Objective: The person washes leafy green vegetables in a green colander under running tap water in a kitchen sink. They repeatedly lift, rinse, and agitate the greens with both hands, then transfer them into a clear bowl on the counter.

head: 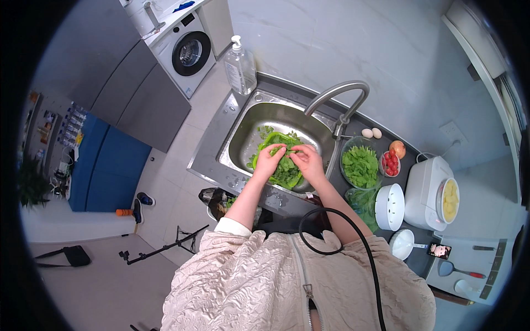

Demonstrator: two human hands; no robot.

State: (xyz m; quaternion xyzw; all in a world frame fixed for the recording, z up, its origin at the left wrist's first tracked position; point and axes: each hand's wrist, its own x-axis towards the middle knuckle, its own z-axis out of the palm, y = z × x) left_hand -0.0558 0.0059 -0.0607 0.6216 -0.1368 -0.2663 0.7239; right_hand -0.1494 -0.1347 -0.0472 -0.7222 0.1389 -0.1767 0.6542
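Observation:
Over the stainless-steel sink (239,145), both my hands work close together above a bright green plastic basket (255,159) full of leafy greens (285,173). My left hand (269,160) pinches some of the greens between thumb and forefinger. Opposite it, my right hand (309,164) has its fingertips closed on greens too. The exact piece between the fingers is too small to make out. Loose leaves (265,131) lie on the sink floor beside the basket. A curved faucet (337,90) arches over the sink's back right side, with no water visible.
Right of the sink stand a glass bowl of greens (360,165), cherry tomatoes (390,163), two eggs (371,133), an onion (397,149), a white strainer (389,207) and a white rice cooker (426,194). A pump bottle (241,70) occupies the far left corner. Below sits a lined bin (217,202).

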